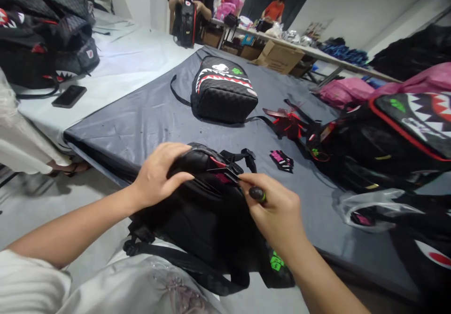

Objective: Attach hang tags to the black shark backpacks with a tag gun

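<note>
A black backpack [218,220] rests at the table's near edge, against my lap, with its straps hanging toward me. My left hand [160,175] grips the bag's top edge, thumb on the near side and fingers over the far side. In my right hand [273,206] is a pair of small scissors [225,169] with pointed metal blades and a dark, green-trimmed handle end. Their blades lie over a pink-marked patch near the bag's top; whether they touch it I cannot tell. Beyond the right hand lies a small stack of pink-and-black tags [282,161].
A shark-mouth backpack [225,90] sits farther back on the grey-covered table [141,112]. At right are more bags [352,154] and a clear plastic bag [384,206]. A phone [69,96] lies left near piled backpacks [45,36]. Across the table, a person [192,3] holds another backpack.
</note>
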The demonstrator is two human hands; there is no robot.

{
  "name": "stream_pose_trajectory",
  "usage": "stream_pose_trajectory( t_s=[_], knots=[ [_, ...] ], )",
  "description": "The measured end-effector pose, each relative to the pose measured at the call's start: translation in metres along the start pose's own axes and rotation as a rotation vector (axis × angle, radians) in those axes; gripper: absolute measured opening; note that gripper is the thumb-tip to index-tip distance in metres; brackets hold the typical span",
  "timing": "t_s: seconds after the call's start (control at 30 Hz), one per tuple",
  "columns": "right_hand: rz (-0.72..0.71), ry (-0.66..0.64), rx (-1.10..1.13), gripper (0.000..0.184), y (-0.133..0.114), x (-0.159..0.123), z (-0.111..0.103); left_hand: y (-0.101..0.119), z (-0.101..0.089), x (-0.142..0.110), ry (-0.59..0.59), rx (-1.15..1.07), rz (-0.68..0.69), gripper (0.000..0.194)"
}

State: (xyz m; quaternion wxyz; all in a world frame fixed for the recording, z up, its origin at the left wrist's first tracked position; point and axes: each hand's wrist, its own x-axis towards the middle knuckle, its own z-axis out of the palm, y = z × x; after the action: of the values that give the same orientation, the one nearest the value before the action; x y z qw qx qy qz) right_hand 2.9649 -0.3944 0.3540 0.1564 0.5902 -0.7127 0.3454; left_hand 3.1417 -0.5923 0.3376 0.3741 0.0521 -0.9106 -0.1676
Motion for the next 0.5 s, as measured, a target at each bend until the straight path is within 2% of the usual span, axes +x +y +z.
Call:
stream_pose_trajectory(
  t_s=[0.03,0.1,0.2,0.27,0.43,0.5],
  knots=[
    [0.02,-0.011,0.035,0.029,0.004,0.0,0.005,-0.007,-0.001,-0.008,-0.019,0.033,-0.083,0.064],
    [0.017,-0.075,0.036,0.029,0.009,0.002,0.016,-0.019,0.001,-0.024,-0.148,0.069,-0.233,0.08],
    [0.022,-0.259,-0.021,0.032,0.006,0.005,0.031,-0.028,0.007,-0.039,-0.324,0.042,-0.349,0.085],
    [0.056,-0.37,-0.046,0.031,0.001,0.008,0.036,-0.029,0.01,-0.042,-0.34,0.029,-0.359,0.081],
    [0.164,-0.543,-0.003,0.032,-0.007,0.017,0.036,-0.03,0.01,-0.041,-0.317,0.032,-0.335,0.078],
    [0.177,-0.663,-0.045,0.03,-0.009,0.023,0.038,-0.031,0.011,-0.042,-0.304,0.033,-0.322,0.078]
  ],
)
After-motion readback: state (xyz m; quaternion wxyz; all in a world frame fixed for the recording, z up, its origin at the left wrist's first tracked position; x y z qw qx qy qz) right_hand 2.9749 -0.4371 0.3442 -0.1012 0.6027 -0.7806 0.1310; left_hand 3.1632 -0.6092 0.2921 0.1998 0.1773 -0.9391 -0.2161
